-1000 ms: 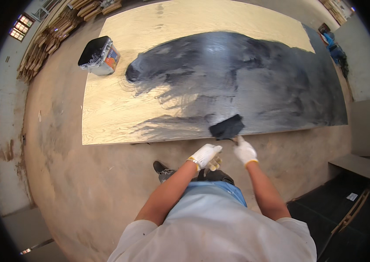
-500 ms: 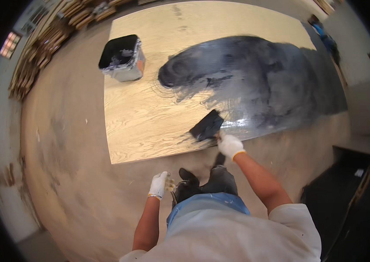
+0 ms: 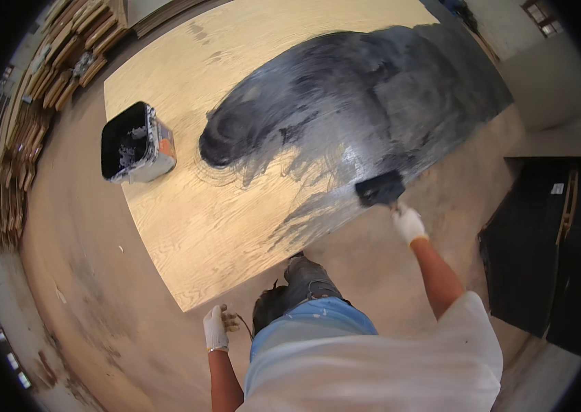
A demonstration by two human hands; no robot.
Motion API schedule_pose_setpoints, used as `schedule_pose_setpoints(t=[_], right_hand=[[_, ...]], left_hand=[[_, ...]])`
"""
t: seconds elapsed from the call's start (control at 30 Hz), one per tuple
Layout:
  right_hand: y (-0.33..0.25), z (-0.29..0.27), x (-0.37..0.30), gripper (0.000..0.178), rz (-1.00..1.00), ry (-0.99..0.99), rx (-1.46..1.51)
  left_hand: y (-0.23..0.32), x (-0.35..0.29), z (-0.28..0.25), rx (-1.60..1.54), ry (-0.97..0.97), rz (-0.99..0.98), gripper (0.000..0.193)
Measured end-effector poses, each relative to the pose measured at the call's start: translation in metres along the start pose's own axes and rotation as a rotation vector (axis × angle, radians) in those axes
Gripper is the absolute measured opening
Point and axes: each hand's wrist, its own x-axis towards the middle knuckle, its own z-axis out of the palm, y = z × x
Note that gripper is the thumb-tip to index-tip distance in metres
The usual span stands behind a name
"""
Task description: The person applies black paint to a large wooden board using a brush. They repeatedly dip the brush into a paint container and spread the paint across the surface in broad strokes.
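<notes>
My right hand [image 3: 409,223], in a white knitted glove with a yellow cuff edge, is closed round the handle of a wide paint brush [image 3: 380,188]. Its black-coated head lies at the near edge of a pale wood-grained panel [image 3: 173,233]. Dark grey-black paint [image 3: 345,103] covers much of the panel's middle and right, with streaks trailing toward me. On the panel's left side stands a square bucket [image 3: 162,154], smeared white outside and black inside. My left hand [image 3: 217,327], gloved too, hangs beside my left thigh, fingers loosely bent and apart, with nothing seen in it.
Stacked wooden boards [image 3: 19,158] line the wall at the far left. A large black sheet-like object [image 3: 530,247] stands at the right, near a grey ledge [image 3: 561,144]. Brown concrete floor [image 3: 91,275] surrounds the panel.
My right hand has swept the brush rightward along the panel's near edge, and fresh dark streaks show behind it. The view has turned, so the bucket and panel appear farther left and tilted.
</notes>
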Motion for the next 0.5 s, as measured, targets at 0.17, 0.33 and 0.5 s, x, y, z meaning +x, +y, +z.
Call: schedule_pose_setpoints(t=[0.17, 0.33, 0.5], right_hand=[[0.065, -0.012, 0.032, 0.031, -0.014, 0.195, 0.152], [-0.001, 0.023, -0.033, 0.033, -0.119, 0.048, 0.085], [-0.166, 0.095, -0.18, 0.037, 0.01, -0.198, 0.012]], left_hand=[[0.03, 0.024, 0.012, 0.116, -0.099, 0.041, 0.04], [0.054, 0.051, -0.041, 0.256, -0.113, 0.127, 0.041], [0.066, 0.074, -0.095, 0.324, -0.142, 0.166, 0.039]])
